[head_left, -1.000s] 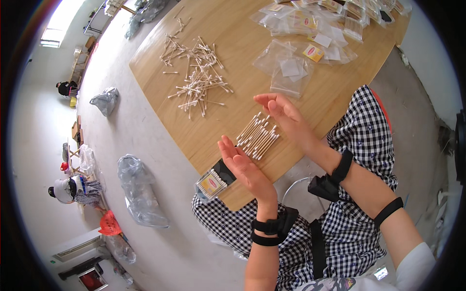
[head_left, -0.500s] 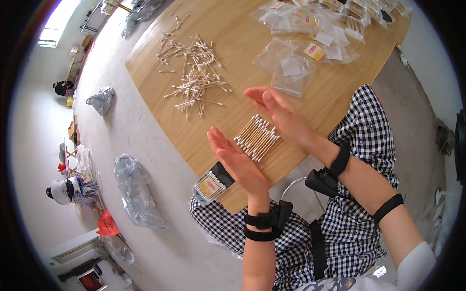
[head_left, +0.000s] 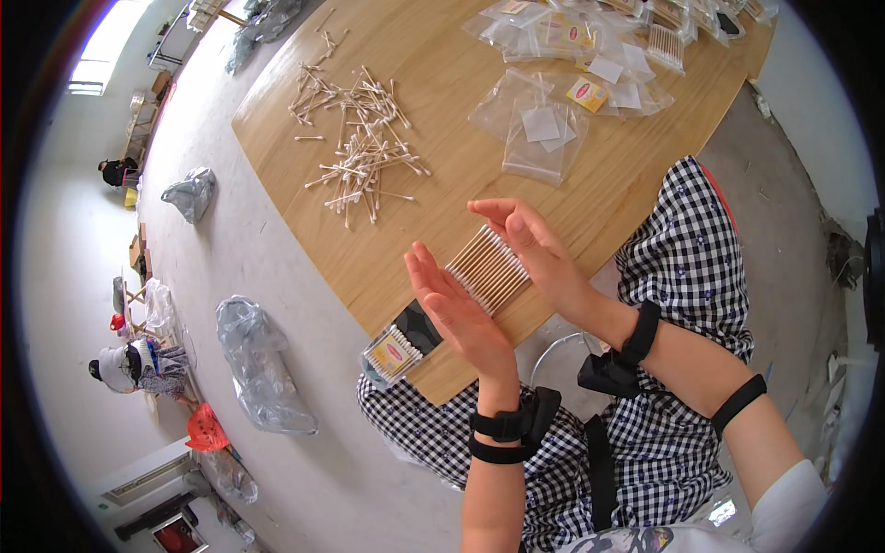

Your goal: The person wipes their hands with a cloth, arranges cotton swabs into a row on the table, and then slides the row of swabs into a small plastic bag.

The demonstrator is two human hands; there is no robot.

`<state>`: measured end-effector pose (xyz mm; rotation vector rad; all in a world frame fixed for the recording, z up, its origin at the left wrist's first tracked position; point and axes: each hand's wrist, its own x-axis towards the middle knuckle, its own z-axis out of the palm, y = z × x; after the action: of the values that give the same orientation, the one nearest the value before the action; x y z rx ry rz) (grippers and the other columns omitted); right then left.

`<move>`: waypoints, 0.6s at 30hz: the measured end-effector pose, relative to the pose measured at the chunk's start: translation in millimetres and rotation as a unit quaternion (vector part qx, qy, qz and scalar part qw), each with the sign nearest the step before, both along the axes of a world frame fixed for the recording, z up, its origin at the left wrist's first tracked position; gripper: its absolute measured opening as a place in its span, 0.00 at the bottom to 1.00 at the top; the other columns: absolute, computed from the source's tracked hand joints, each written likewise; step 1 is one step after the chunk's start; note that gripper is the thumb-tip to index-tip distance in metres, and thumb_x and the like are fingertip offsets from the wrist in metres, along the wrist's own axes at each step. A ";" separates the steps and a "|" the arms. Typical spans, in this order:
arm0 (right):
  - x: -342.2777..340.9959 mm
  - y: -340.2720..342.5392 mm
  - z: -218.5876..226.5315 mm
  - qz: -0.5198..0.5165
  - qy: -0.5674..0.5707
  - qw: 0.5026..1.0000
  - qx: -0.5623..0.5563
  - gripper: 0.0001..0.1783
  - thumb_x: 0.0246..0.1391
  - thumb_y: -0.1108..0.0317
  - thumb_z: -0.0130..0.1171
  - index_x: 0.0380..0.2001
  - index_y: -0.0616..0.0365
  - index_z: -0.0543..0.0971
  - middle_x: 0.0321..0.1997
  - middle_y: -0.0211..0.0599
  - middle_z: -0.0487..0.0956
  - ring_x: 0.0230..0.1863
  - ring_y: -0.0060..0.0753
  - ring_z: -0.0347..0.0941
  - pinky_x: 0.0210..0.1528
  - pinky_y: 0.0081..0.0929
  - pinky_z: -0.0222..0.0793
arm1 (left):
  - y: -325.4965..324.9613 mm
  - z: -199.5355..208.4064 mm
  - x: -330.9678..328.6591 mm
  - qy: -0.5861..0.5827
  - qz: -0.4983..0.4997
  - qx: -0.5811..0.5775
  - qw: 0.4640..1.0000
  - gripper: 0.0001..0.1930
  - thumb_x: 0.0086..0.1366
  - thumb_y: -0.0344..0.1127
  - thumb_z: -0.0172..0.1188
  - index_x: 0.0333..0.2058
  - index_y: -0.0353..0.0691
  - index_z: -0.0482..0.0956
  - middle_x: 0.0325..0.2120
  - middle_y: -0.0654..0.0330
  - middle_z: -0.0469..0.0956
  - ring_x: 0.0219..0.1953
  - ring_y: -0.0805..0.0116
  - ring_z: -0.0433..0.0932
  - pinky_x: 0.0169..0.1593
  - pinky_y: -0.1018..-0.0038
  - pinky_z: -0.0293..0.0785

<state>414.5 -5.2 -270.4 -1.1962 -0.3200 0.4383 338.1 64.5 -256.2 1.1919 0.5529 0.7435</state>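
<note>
A flat row of cotton swabs (head_left: 487, 268) lies side by side on the wooden table, between my two hands. My left hand (head_left: 458, 311) stands on edge along one end of the row, its fingers stretched out and covering the tips there. At the other end is my right hand (head_left: 537, 249), fingers extended and slightly bent, its palm side against or very near the cotton tips. Neither hand is closed around anything. Beside my left hand, at the table edge, sits a clear pack of cotton swabs (head_left: 392, 353) with a yellow label, next to a black piece (head_left: 419, 324).
A loose heap of cotton swabs (head_left: 364, 166) spreads over the table's far left. Clear plastic bags (head_left: 535, 157) with white and yellow cards lie toward the far right, near packed swabs (head_left: 666, 46). Grey plastic bags (head_left: 263, 369) rest on the floor at left.
My right hand has come nearer and closed in on the row's end; my left hand has shifted slightly right. The uneven swab ends now line up more evenly.
</note>
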 end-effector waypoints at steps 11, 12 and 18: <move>30.7 -14.1 10.6 0.005 -0.201 0.957 -0.208 0.07 0.56 0.72 0.59 0.38 0.60 0.78 0.36 0.33 0.73 0.38 0.31 0.72 0.40 0.31 0.71 | -4.0 -1.8 -13.4 0.405 -0.154 0.615 0.659 0.51 0.66 0.62 0.53 0.68 0.20 0.45 0.70 0.35 0.43 0.74 0.43 0.38 0.74 0.56 0.38; 34.0 -16.1 9.8 0.022 -0.253 0.938 -0.234 0.04 0.54 0.72 0.60 0.33 0.60 0.77 0.36 0.35 0.73 0.38 0.35 0.72 0.41 0.33 0.71 | -5.2 -1.8 -11.8 0.400 -0.154 0.612 0.665 0.51 0.66 0.62 0.53 0.67 0.20 0.46 0.70 0.34 0.43 0.74 0.43 0.39 0.74 0.56 0.39; 35.6 -15.6 5.0 0.059 -0.349 0.887 -0.297 0.02 0.52 0.72 0.60 0.28 0.58 0.77 0.36 0.38 0.73 0.41 0.41 0.73 0.41 0.36 0.72 | -7.0 -6.6 -10.9 0.383 -0.146 0.616 0.673 0.50 0.66 0.62 0.53 0.67 0.19 0.47 0.70 0.34 0.45 0.74 0.43 0.41 0.74 0.56 0.40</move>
<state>450.0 -20.7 -265.4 -1.9344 -0.9303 0.1893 327.1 57.5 -262.8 2.8759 0.4737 0.1984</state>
